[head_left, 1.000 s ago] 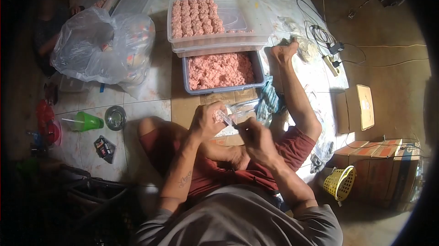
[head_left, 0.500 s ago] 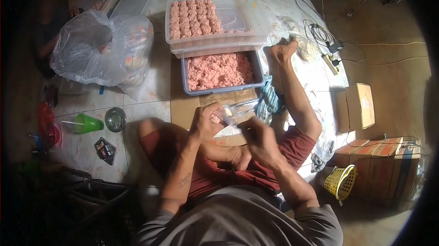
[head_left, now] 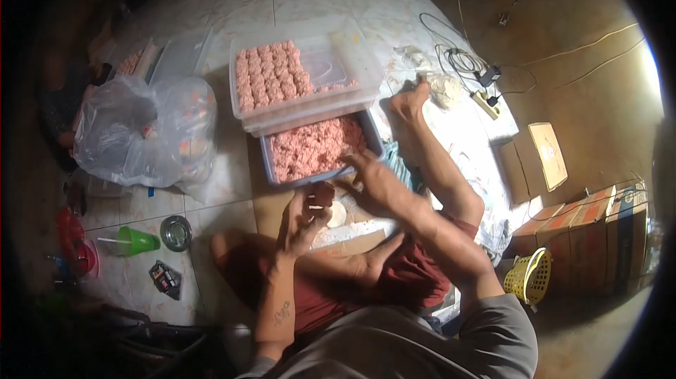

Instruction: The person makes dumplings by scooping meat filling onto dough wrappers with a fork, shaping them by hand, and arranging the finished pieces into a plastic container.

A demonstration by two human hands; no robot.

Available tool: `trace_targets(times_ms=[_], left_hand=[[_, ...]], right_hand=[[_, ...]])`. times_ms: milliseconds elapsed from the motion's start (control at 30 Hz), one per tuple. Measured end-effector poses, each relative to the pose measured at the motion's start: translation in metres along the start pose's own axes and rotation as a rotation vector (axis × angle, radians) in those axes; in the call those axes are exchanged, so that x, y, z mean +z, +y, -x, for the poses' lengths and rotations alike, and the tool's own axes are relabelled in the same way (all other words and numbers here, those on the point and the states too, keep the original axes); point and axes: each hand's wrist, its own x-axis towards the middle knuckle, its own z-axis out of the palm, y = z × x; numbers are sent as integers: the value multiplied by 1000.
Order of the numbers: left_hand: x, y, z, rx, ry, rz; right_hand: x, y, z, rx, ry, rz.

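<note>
My left hand is raised above the cardboard, its fingers curled around a small dark reddish thing that I cannot make out clearly. My right hand is at the near right edge of the blue-grey tub, its fingertips by the pink minced mass inside. Blur and the hand itself hide whether it holds anything. Behind the tub, stacked clear trays carry rows of pink balls on the left side. A pale round thing lies between my hands.
A clear plastic bag stands at the left, with a person's arm beyond it. Nearer are a green cup and a glass dish. Cables, a yellow basket and cardboard boxes are at the right.
The view has tilted up and shifted right. My right hand has moved forward from beside my left hand to the tub. The fork seen earlier at my right hand no longer shows.
</note>
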Motion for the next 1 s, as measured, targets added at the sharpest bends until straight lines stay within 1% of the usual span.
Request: trace_targets(times_ms=[33, 67, 133, 167, 200, 233, 300, 367, 400, 433, 467, 500, 533, 600, 633, 667, 733, 767, 800, 867, 900, 933, 967, 1000], left_hand=[[-1, -1, -2, 10, -40, 14], [4, 6, -3, -24, -87, 24], [14, 15, -11, 53, -168, 174], [13, 14, -10, 80, -86, 212], [5, 11, -7, 109, 35, 223], [-19, 2, -4, 124, 161, 85], [-68, -26, -5, 153, 477, -93], [-110, -65, -9, 118, 818, -102], [-126, -82, -8, 61, 911, -23], [-143, -98, -6, 11, 1006, 62], [-155, -108, -7, -26, 1046, 154], [-159, -112, -5, -61, 1035, 268], [-163, -115, -5, -81, 1022, 321], [-164, -117, -11, -99, 1012, 327], [-165, -118, -15, -105, 1017, 328], [-158, -103, -18, -112, 1035, 280], [-155, -98, -22, -131, 1054, 240], [-156, -101, -23, -107, 1060, 243], [-155, -99, -23, -84, 1066, 244], [-151, -91, -23, -127, 1050, 186], [-153, -92, -22, -133, 1038, 178], [-154, -93, -20, -135, 1027, 170], [-154, -94, -20, -133, 1024, 172], [-153, -94, -20, -141, 1040, 179]], right_hand=[[24, 11, 5, -133, 23, -7], [42, 25, 7, -264, 43, -15], [7, -11, 8, -400, -60, -100], [-5, -9, 2, -327, -114, -27], [-10, -2, -5, -290, 31, 3], [-35, 1, -14, -297, 35, 7], [-89, 3, -45, -298, 34, 17], [-124, 10, -86, -154, 136, 107], [-137, 16, -109, -82, 183, 154], [-144, 27, -134, -66, 120, 182], [-150, 38, -158, -52, 57, 210], [-156, 32, -178, 31, -71, 252], [-156, 40, -199, 34, -77, 260], [-143, 69, -233, 18, -241, 291], [-134, 83, -243, -118, -231, 438], [-131, 84, -252, -115, -239, 443], [-126, 68, -264, 69, -623, 602], [-130, 57, -263, 279, -665, 496], [-128, 65, -267, 285, -675, 498], [-124, 82, -274, 361, -697, 502], [-129, 65, -268, 322, -660, 547], [-127, 71, -268, 326, -660, 547], [-123, 78, -271, 262, -706, 616], [-124, 69, -269, 196, -749, 686]])
